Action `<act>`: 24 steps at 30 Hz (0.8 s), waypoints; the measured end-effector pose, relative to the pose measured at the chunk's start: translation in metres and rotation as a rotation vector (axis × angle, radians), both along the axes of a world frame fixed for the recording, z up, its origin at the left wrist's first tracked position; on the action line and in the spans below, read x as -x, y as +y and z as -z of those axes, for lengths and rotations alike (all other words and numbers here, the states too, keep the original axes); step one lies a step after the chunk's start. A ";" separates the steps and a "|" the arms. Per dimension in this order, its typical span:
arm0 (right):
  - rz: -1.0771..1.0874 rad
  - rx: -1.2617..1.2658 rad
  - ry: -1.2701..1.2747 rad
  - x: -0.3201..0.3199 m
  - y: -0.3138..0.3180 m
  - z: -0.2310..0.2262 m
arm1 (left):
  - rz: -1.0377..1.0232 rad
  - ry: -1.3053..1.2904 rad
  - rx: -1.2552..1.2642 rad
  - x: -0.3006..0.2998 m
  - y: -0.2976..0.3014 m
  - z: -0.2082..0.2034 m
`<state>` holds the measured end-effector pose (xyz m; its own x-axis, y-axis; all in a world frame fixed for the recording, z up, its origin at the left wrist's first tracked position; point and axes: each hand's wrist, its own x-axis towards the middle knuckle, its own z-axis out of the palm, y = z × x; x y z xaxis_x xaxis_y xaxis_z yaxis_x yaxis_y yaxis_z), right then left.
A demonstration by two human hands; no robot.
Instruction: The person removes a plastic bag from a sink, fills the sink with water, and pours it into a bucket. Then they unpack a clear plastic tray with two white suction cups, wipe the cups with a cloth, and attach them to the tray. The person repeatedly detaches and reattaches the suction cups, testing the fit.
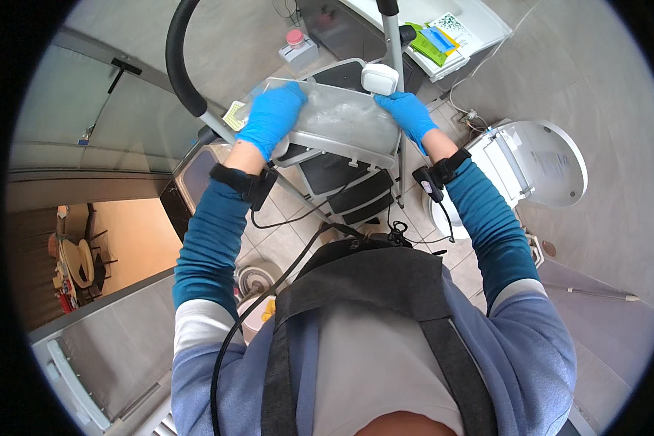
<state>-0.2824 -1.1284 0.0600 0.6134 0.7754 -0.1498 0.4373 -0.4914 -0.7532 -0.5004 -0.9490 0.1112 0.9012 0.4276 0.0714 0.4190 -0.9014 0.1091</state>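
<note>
A clear, cloudy plastic panel (341, 120) spans the space in front of me, above a stepladder (323, 174) with black treads. Along its near side runs a ridge with small tabs. My left hand (272, 115), in a blue glove, is closed over its left end; the fingertips are partly hidden. At the right end my right hand (408, 116), also gloved in blue, grips the corner between thumb and fingers. Just beyond the right hand is a white rounded box (379, 78). A pale yellow gridded piece (234, 116) shows beside my left hand.
The ladder's black-padded rail (176, 58) curves up at the left. A toilet with its lid raised (548, 163) stands at the right. Colourful packets (436, 45) lie on the white counter at the back. Cables (400, 232) hang in front of me. A glass door (73, 109) is at the left.
</note>
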 end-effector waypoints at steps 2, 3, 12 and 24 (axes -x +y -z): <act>-0.027 0.044 -0.044 -0.001 0.000 -0.002 | 0.152 0.298 0.152 -0.009 -0.003 0.011; -0.043 0.043 -0.023 -0.002 -0.001 -0.004 | 0.186 0.311 0.207 -0.011 0.000 0.011; -0.065 0.044 0.284 -0.007 -0.018 -0.016 | 0.100 0.180 0.253 0.012 -0.008 -0.039; -0.173 -0.513 -0.139 0.059 -0.067 -0.073 | -0.060 -0.645 1.156 0.003 -0.067 -0.079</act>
<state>-0.3413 -1.1950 0.1326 0.4575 0.8190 0.3464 0.5912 0.0109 -0.8065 -0.5033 -1.0161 0.1901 0.8209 0.5692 0.0473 0.0380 -0.1369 0.9899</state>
